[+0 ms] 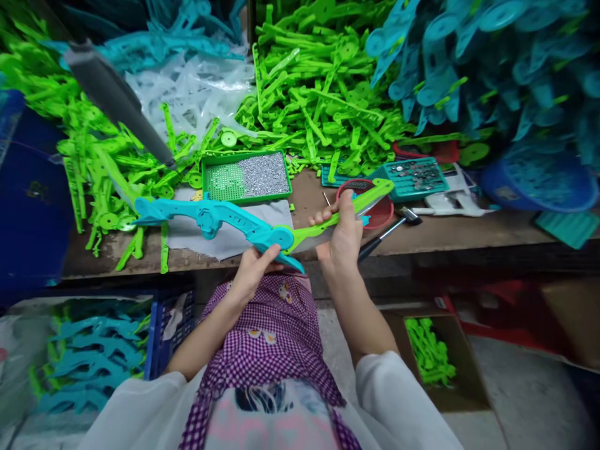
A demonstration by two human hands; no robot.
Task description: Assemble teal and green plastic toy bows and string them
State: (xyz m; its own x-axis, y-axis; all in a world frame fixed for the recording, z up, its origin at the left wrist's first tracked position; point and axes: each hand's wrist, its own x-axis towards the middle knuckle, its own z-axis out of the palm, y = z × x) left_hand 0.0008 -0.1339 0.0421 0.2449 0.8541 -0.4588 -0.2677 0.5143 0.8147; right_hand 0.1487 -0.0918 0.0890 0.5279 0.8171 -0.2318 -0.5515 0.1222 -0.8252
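My left hand (pixel 255 269) is closed on a long blue plastic part (pixel 225 215) near its round joint, with the thumb lying on top. From that joint a green plastic arm (pixel 309 231) slants up to the right. My right hand (pixel 345 234) wraps around this green arm, its thumb pointing up. The two parts meet at the round blue disc and are held just above the bench's front edge. Behind them sits a green tray (pixel 246 200) with small silvery pieces heaped on its right side. A grey cloth (pixel 206 240) lies under the blue part.
Green parts (pixel 319 94) pile across the back, with blue parts (pixel 492 62) heaped at right. A hammer (pixel 389 231), red basket (pixel 387 215) and teal tray (pixel 415 178) lie to the right. A grey post (pixel 117 100) leans at left. Crates (pixel 159 325) stand below.
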